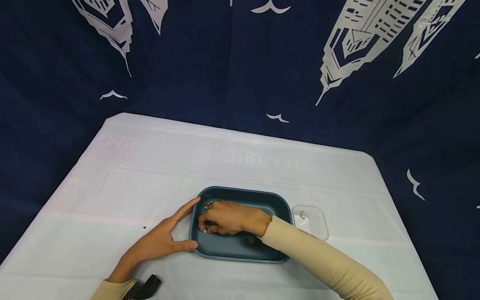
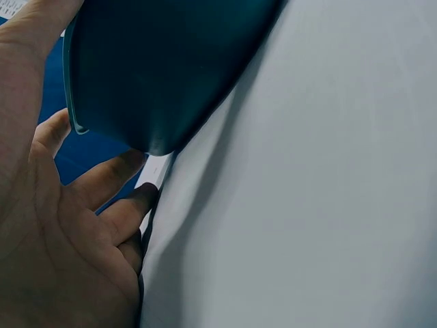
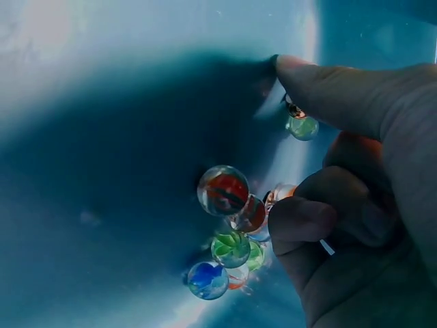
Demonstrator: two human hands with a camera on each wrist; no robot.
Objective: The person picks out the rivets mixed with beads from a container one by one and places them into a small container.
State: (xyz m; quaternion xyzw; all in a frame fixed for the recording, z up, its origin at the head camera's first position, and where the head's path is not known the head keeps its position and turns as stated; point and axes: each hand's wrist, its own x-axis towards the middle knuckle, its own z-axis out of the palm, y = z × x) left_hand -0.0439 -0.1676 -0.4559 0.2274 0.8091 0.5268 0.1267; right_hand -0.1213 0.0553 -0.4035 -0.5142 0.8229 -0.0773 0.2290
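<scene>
Well, R hand (image 1: pixel 226 217) inside tray (image 1: pixel 225 246), room twd near rim (image 1: pixel 241 261).

tray (image 1: pixel 225 249): 1 | clear container (image 1: pixel 318 221): 1 | marbles (image 3: pixel 231 249): at least 8, some partly hidden | left grip (image 1: pixel 159 239), right grip (image 1: pixel 228 217): 2

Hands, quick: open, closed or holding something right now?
Left hand: open, touching the tray.
Right hand: curled beside marbles; whether holding any, can't tell.

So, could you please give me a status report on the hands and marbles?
Left hand spread against left end of tray. Right hand inside, beside marbles; grip unclear. Marbles mostly bunched on tray floor. Clear container beside tray, not obstructing.
</scene>
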